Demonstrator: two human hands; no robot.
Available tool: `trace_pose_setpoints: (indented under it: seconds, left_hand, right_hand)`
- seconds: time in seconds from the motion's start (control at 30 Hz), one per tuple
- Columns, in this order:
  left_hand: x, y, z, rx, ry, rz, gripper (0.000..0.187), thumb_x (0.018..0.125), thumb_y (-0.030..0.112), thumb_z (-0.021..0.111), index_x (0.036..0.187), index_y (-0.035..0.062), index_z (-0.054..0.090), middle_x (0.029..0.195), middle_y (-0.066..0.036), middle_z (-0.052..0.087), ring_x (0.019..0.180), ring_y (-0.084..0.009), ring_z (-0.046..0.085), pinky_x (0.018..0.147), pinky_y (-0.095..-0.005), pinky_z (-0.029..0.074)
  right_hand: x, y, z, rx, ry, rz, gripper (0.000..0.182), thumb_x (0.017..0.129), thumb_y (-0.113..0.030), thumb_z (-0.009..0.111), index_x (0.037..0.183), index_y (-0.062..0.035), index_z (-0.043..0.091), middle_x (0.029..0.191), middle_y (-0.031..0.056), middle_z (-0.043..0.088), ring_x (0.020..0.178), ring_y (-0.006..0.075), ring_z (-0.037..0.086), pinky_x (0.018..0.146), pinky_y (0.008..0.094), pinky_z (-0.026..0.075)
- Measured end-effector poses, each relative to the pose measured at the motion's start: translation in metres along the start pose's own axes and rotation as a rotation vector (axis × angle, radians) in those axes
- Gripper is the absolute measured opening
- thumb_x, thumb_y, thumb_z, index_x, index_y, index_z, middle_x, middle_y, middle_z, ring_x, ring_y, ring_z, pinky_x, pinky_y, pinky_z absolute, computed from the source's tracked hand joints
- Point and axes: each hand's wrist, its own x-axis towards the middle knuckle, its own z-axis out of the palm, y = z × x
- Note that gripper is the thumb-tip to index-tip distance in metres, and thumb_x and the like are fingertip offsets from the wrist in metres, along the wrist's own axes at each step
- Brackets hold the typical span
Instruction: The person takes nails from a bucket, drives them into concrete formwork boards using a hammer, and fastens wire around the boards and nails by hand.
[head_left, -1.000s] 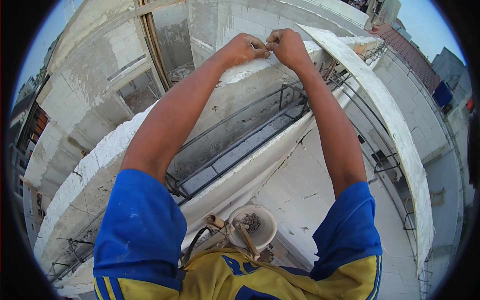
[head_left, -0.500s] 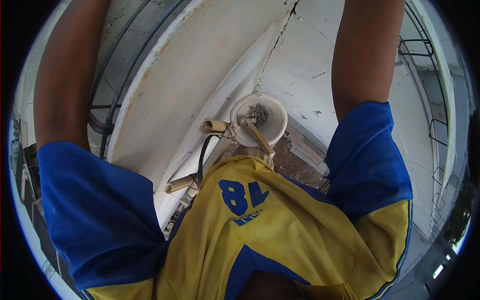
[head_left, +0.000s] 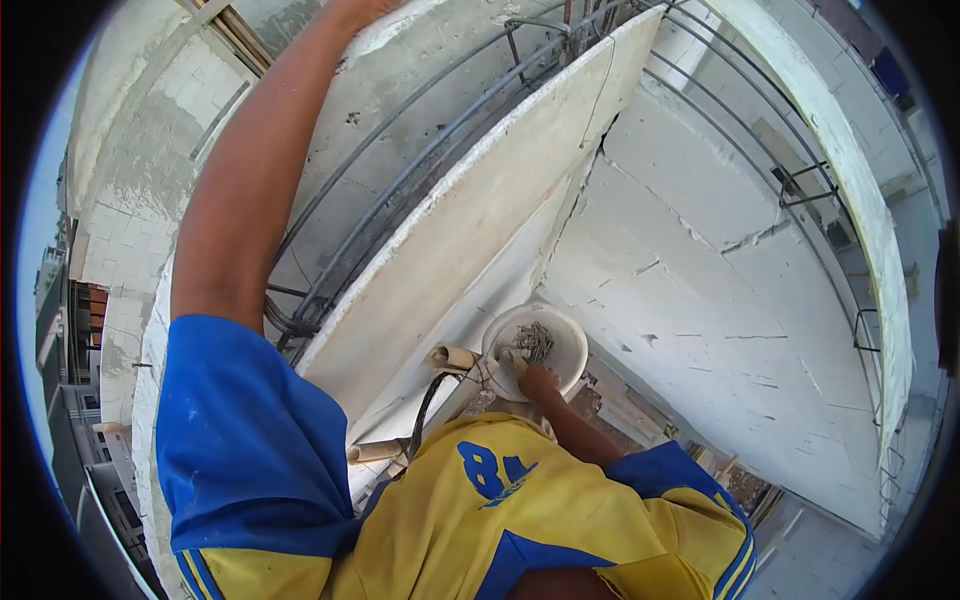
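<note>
My right hand (head_left: 540,382) is closed at the lower rim of a round white bucket (head_left: 572,345), around the wooden handle of a tool. The tool's head (head_left: 513,358) lies over the bucket's left side. Inside the bucket is a heap of thin metal pieces (head_left: 535,342), probably nails. My left arm reaches up along the left, and my left hand (head_left: 368,10) is at the top edge of the view, by the top of a pale wall. Its fingers are mostly cut off by the frame.
Bent steel bars (head_left: 395,190) run between two pale walls on the left. A large light panel (head_left: 470,230) stands left of the bucket. More steel bars (head_left: 745,150) curve along the right. Bamboo ends (head_left: 452,358) and a black cable (head_left: 425,410) are beside the bucket.
My right arm has come down from the top right to the bucket, and the hand has closed on the tool's handle. The view has shifted, bringing part of my left hand into sight.
</note>
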Motion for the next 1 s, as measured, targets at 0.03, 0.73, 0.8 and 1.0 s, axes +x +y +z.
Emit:
trace_pose_setpoints:
  seconds: [0.03,0.73,0.8,1.0]
  left_hand:
    - [0.025,-0.04,0.01,-0.048,0.045,0.119,0.049,0.087,0.048,0.068,0.107,0.0039,0.073,0.099,-0.011,0.073,0.091,-0.0209,0.067,0.085,-0.0331,0.05]
    - [0.023,-0.035,0.009,-0.279,0.006,0.197,0.033,0.086,0.03,0.072,0.1,0.0012,0.075,0.099,-0.014,0.073,0.088,-0.0214,0.066,0.084,-0.0337,0.05]
    - [0.021,-0.035,0.01,-0.275,0.006,0.213,0.032,0.086,0.03,0.072,0.1,0.0014,0.075,0.099,-0.014,0.073,0.088,-0.0221,0.066,0.084,-0.0341,0.05]
    - [0.024,-0.038,0.011,-0.2,0.04,0.27,0.03,0.087,0.028,0.071,0.1,0.0021,0.075,0.095,-0.014,0.074,0.086,-0.0217,0.066,0.083,-0.034,0.05]
  right_hand:
    - [0.004,-0.001,0.004,-0.052,-0.052,0.041,0.044,0.085,-0.024,0.058,0.125,-0.0054,0.06,0.129,0.0176,0.061,0.123,0.0347,0.056,0.102,0.0501,0.043]
    - [-0.325,-0.069,-0.411,0.584,0.669,-0.921,0.08,0.089,-0.034,0.07,0.149,0.0018,0.031,0.074,0.0078,0.058,0.054,0.0116,0.055,0.047,0.025,0.045]
    - [-0.311,-0.123,-0.448,0.472,0.945,-1.032,0.07,0.094,-0.029,0.064,0.152,-0.006,0.032,0.073,0.0055,0.057,0.054,0.0103,0.055,0.047,0.0244,0.045]
    - [-0.276,-0.248,-0.528,0.074,0.842,-0.954,0.059,0.094,-0.017,0.061,0.149,-0.0119,0.04,0.071,0.0019,0.055,0.052,0.0081,0.052,0.053,0.026,0.045]
